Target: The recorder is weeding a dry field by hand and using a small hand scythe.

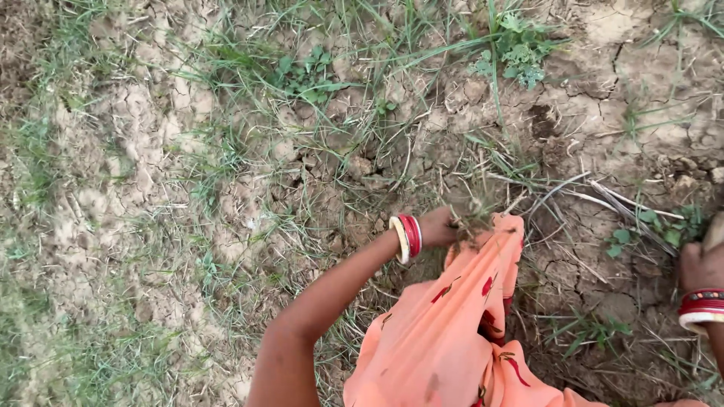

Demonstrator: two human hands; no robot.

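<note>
A: Left hand [440, 226]?

B: Closed in a fist on a tuft of dry grass [473, 215], low to the ground. Fingers curled tight, stems sticking out above the knuckles. Red and white bangles [407, 237] on that wrist.

A: Where is the tuft?

B: Middle of the view, right at the top edge of the orange cloth [445, 324], which hangs down beneath the hand. Rooted in cracked soil [603, 90], as far as I can see.

A: Right hand [701, 260]?

B: At the right edge, mostly cut off. It is wrapped round something pale, only a sliver in view; can't tell what. How tightly, I can't tell either. Bangles on that wrist too.

A: Between the hands?

B: Loose grey sticks [618, 203] lying on the dirt, and a small green weed [664, 226] just left of the right hand.

A: Room?

B: Plenty to the left: thin grass over dry, split earth. Leafy weeds [520, 49] up top, well apart from both hands. The cloth crowds the near side.
</note>
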